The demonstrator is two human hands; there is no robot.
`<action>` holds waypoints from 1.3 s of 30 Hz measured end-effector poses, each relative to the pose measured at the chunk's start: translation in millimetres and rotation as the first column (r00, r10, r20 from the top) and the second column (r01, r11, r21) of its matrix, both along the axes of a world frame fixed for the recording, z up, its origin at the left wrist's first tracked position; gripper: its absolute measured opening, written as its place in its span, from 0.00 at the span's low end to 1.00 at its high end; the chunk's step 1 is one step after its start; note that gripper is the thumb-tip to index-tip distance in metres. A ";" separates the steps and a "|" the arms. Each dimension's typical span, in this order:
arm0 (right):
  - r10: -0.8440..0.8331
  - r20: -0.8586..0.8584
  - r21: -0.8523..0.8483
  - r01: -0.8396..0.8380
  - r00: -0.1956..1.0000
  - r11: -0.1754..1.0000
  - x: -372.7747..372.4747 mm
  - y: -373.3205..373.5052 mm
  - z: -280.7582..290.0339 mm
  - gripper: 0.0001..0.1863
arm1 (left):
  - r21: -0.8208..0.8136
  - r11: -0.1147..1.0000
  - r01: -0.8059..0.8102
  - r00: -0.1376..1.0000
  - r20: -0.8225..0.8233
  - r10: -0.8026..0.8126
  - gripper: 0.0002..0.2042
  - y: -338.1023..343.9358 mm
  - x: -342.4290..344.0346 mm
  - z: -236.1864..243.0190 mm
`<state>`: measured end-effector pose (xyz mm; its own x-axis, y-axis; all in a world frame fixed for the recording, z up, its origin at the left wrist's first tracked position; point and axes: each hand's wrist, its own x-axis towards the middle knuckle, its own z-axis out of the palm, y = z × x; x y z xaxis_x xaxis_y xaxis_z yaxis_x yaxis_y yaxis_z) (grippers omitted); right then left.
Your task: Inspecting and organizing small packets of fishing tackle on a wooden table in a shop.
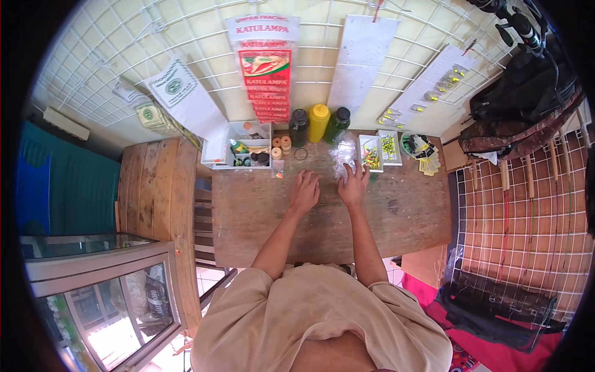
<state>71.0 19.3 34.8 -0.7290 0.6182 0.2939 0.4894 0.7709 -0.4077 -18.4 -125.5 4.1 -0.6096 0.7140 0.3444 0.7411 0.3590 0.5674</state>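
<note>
My left hand rests on the wooden table, its fingers loosely bent and apart, with nothing visible in it. To its right, my right hand lies with fingers spread, the fingertips at the near end of a crumpled clear plastic bag. Close by that hand stands a white tray of small red, yellow and green pieces. Beside it is a second white tray with green and yellow pieces. A thin dark ring lies beyond my left hand.
Along the back stand a yellow bottle, a dark bottle and a green bottle. Wooden spools sit beside a white compartment box. Yellow-and-black packets lie at the back right. A white wire grid carries hanging packets.
</note>
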 end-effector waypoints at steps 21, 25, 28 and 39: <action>0.133 0.015 0.002 -0.133 0.991 0.991 -16.3 89.1 -25.8 0.12 | -0.234 0.972 -0.033 0.996 0.068 0.050 0.20 90.7 11.6 -4.5; 0.110 -0.089 -0.179 -0.124 0.990 0.976 -5.2 94.4 -12.8 0.08 | -0.109 0.990 -0.090 0.993 0.061 0.097 0.18 94.9 14.2 3.5; 0.064 -0.166 -0.230 -0.102 0.984 0.968 4.5 101.3 -11.6 0.09 | 0.011 0.995 -0.100 0.984 0.152 0.097 0.18 105.2 21.8 15.9; 0.069 -0.275 -0.295 -0.152 0.959 0.943 25.2 107.9 11.4 0.19 | 0.177 0.969 -0.171 0.954 0.276 0.117 0.06 125.1 31.5 9.4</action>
